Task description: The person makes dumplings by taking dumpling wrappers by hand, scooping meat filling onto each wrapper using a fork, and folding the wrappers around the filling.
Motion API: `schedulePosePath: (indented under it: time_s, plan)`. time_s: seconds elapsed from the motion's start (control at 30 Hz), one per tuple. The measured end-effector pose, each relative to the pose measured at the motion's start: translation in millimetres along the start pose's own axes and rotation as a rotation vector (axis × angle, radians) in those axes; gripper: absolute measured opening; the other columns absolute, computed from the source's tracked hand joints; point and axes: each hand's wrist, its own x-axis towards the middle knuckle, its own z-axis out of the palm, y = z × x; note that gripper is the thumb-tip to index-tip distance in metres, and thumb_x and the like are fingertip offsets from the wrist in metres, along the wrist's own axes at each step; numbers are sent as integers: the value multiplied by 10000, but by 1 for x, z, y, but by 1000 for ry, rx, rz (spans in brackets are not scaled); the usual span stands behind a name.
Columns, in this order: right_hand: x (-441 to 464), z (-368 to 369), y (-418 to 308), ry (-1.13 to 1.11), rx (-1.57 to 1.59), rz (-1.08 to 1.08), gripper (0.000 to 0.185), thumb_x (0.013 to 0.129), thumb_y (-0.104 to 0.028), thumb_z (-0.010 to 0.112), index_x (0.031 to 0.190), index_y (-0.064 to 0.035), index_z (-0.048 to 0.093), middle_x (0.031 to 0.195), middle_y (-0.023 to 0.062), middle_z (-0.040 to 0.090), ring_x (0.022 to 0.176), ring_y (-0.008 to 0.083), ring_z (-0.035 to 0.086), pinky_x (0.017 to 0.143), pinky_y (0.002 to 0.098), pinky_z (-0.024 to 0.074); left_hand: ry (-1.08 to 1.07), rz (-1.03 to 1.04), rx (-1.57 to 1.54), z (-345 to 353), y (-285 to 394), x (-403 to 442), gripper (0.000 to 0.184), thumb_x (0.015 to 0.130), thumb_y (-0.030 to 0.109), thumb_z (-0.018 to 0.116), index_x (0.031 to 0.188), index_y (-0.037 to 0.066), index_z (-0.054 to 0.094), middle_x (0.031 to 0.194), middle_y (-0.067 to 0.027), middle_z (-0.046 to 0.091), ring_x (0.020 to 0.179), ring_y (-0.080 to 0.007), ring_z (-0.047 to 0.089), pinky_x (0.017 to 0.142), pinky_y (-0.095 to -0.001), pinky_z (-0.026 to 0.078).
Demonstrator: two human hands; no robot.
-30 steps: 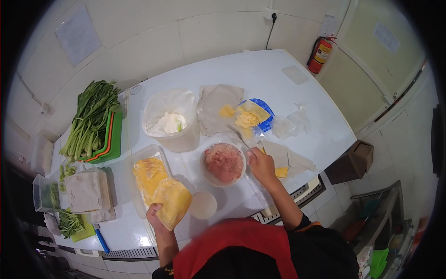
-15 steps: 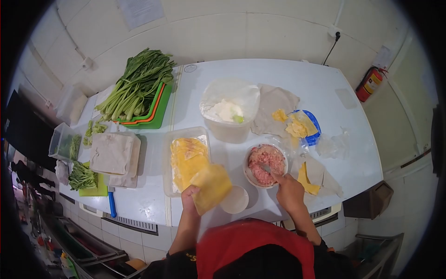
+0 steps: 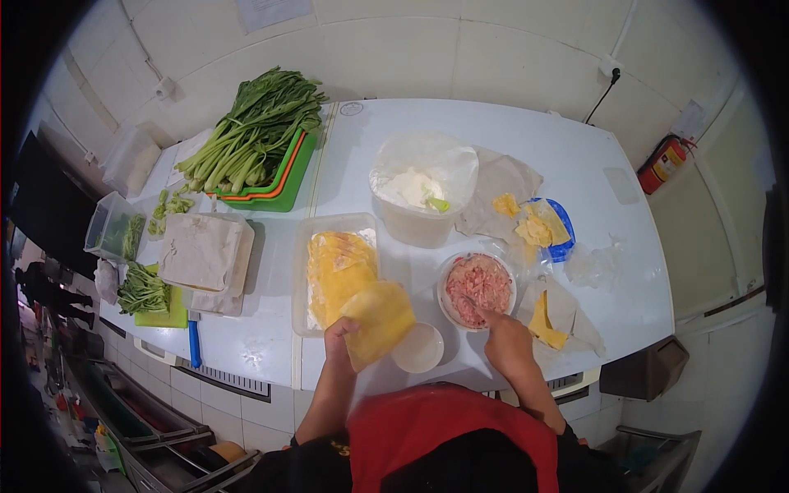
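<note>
Midway along a white table, a worker in a red apron grips a yellow sheet in the left hand, fingers and thumb pinched on its near edge. The sheet hangs tilted over the near end of a clear tray, where more yellow sheets lie in white powder. The right hand, well apart from the left, is closed around a utensil, its tip in the pink minced meat that fills a white bowl; most of the handle is hidden by the fingers.

Between the hands sits a small pale dish, just beside the sheet. Beyond the tray and bowl stands a tub of flour, with something light green in it. To the right, yellow scraps lie on and around a blue lid, near crumpled plastic; a yellow strip rests on a grey cloth.

At left, leafy greens pile high in a green basket, behind a cloth-topped box and a blue-handled knife.
</note>
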Motion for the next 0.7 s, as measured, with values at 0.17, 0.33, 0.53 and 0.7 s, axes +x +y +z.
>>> schedulePosePath:
  time_s: [0.17,0.33,0.53,0.7]
  plan:
    - [-9,-5,-22,-224,-132,79,387,698,0,493,1068,-62,589,815,200,619,745,374,603,680,445,479,-41,33,13,8,5,-4,688,655,174,462,1289,-61,338,1260,-196,442,1126,-337,470,930,-422,416]
    - [-6,-29,1,-242,16,13,382,692,-4,499,1057,-65,596,793,207,617,732,377,605,674,452,478,-31,27,21,-3,9,-4,689,650,180,466,1287,-55,346,1253,-194,447,1124,-335,472,926,-420,420]
    - [-5,-12,-10,-224,-119,46,400,699,-7,486,1077,-80,596,821,218,616,758,370,603,676,449,473,-35,16,-5,13,4,-5,730,620,168,485,1292,-60,314,1278,-209,422,1149,-339,451,958,-419,391]
    - [-10,-32,-3,-352,-71,50,430,714,1,475,1114,-106,589,853,184,630,782,331,617,680,400,475,11,-19,-11,8,7,-8,732,611,161,490,1286,-63,316,1290,-215,412,1164,-340,438,973,-416,379]
